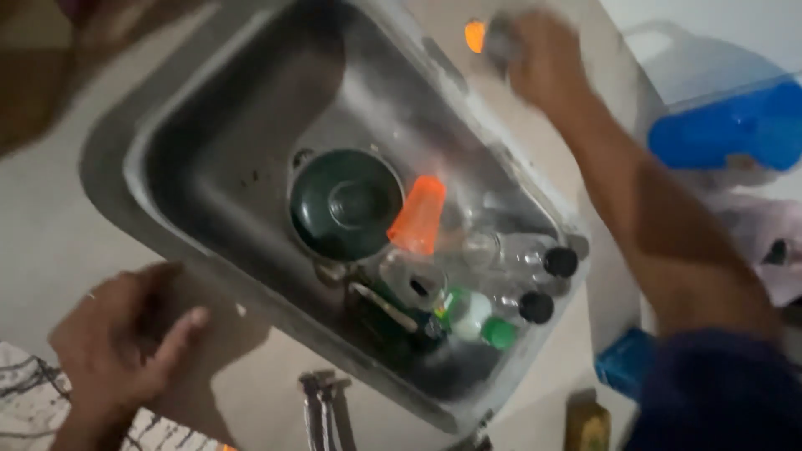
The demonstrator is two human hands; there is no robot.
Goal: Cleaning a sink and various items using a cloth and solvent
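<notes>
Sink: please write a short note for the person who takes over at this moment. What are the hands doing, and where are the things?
Left hand: bare and open, resting on the counter at the sink rim.
Right hand: reaching across the sink to the far counter, touching a blurred grey thing; the grip cannot be told.
In the sink: a dark pot, an orange cup lying on its side, clear bottles with black caps, a bottle with a green cap.
Done: nothing is lifted out.
Left: all dishes still in the sink.
</notes>
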